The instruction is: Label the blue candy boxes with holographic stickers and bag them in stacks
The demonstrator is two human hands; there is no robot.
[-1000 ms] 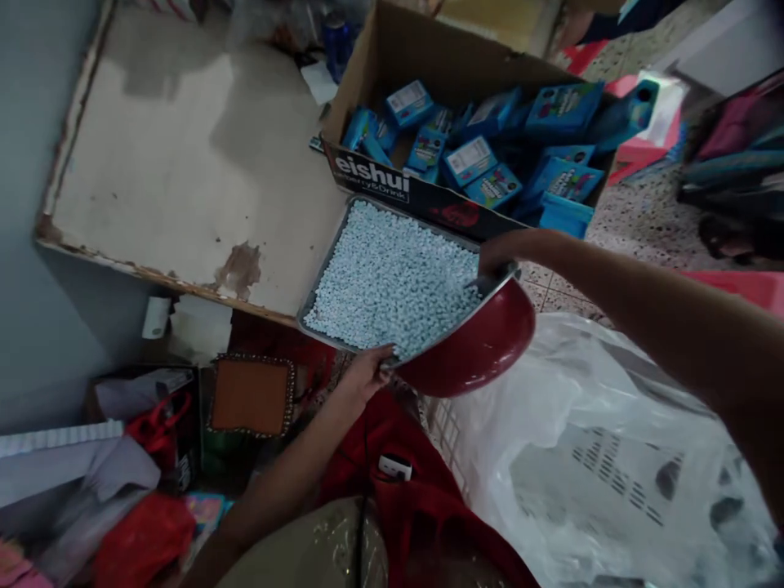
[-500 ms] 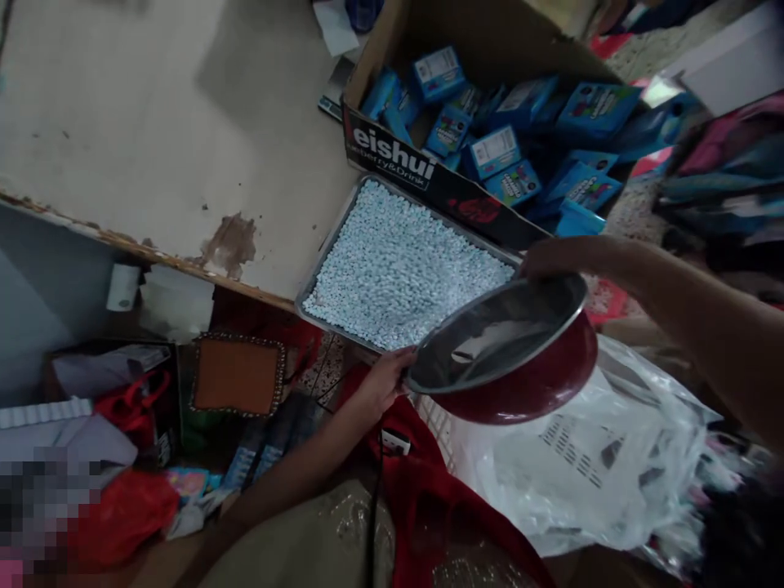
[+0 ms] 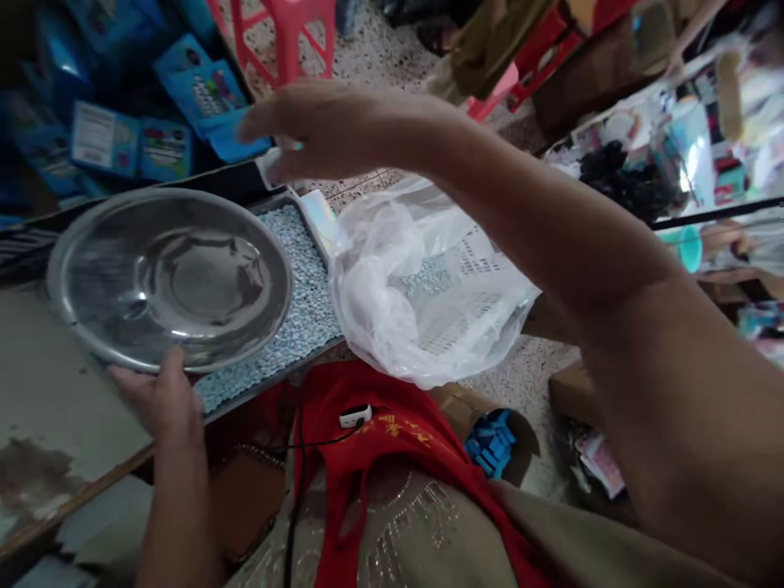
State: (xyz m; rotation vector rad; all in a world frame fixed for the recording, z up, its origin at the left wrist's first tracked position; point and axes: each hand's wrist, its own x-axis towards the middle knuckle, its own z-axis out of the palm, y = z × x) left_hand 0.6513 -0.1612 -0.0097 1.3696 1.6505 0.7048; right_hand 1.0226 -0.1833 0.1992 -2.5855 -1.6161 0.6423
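A shiny steel bowl [image 3: 202, 278] is tilted over the left part of the metal tray [image 3: 322, 282], its bare inside facing up. My left hand [image 3: 162, 392] grips its near rim, thumb on the inside. Small pale blue pellets [image 3: 300, 278] fill the visible part of the tray; the bowl hides the rest. My right hand [image 3: 287, 131], slightly blurred, is off the bowl with fingers apart, above the tray's far corner. Something pale lies by its fingertips; whether they touch it I cannot tell. A clear plastic bag [image 3: 392, 302] with some pellets inside lies right of the tray.
A cardboard box of blue packets [image 3: 165, 151] stands behind the tray. Under the bag is a white slotted basket [image 3: 478, 245]. A red stool [image 3: 287, 41] stands beyond on the speckled floor. Low at right, a carton holds blue pieces [image 3: 493, 441].
The view has swung right. My right hand has let go of the bowl. The bowl has moved left over the tray and turned its inside up, still in my left hand.
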